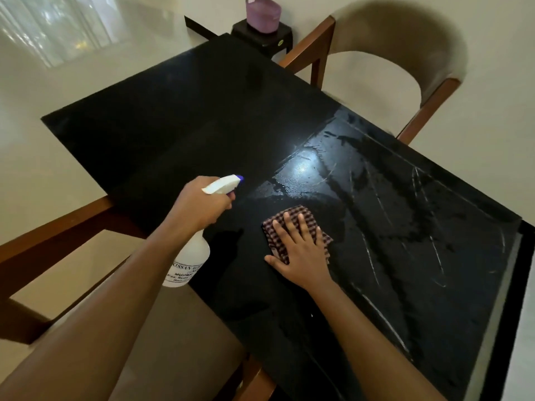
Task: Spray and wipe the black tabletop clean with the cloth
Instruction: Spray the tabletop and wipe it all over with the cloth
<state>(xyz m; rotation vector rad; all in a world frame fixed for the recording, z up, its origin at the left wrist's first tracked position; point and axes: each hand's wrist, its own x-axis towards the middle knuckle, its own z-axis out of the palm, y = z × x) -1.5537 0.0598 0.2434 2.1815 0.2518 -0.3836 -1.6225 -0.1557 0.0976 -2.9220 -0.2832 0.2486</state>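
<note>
The black tabletop (pixel 179 117) fills the middle of the head view; its right half glistens with wet streaks and a bright light reflection. My left hand (pixel 199 206) grips a white spray bottle (pixel 189 261) by its neck, above the table's near left edge, with the nozzle aimed at the table's far side. My right hand (pixel 301 250) lies flat, fingers spread, pressing a brown checked cloth (pixel 298 221) onto the tabletop just right of the bottle.
A beige chair with a wooden frame (pixel 434 91) stands at the table's far right side. Another wooden chair (pixel 58 235) sits at the near left. A purple basket (pixel 263 14) rests on a small dark stool (pixel 275 36) beyond the far corner.
</note>
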